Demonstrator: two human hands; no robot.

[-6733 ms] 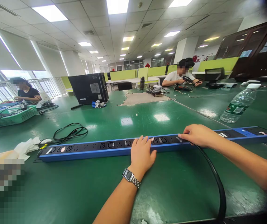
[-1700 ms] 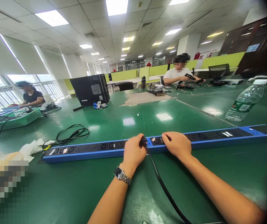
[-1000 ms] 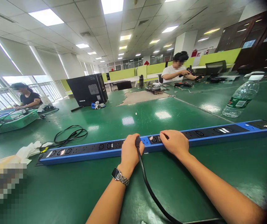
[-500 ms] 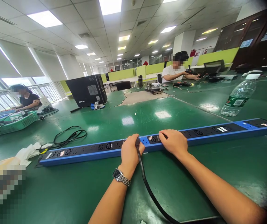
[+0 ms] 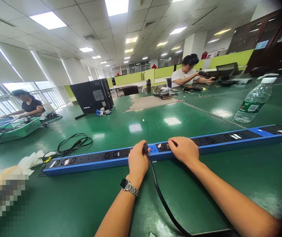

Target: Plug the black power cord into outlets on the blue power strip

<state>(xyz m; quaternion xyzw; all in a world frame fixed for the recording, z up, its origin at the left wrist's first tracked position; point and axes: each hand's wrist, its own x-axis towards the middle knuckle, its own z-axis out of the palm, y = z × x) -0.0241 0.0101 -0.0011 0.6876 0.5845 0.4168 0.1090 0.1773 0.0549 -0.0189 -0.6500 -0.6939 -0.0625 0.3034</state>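
Note:
A long blue and black power strip [image 5: 89, 161] lies across the green table, its row of sockets facing up. My left hand [image 5: 138, 158], with a watch on the wrist, is closed at the strip's middle. Its thumb and fingers are around the black plug [image 5: 145, 148] at the end of a thick black cable [image 5: 159, 194], which runs down toward the bottom edge. To the right, my right hand [image 5: 185, 149] grips the strip with its fingers curled over the far edge; the fingertips are partly hidden.
A plastic bottle [image 5: 253, 102] stands at the right. A black computer case [image 5: 91, 95] and a coiled thin cable [image 5: 75, 144] are left of centre. At far left is a green basket [image 5: 27, 129]. Two people sit beyond the table.
My left hand has shifted slightly, and its thumb sits closer against the plug. My right hand stays on the strip. The seated people's arms have moved a little.

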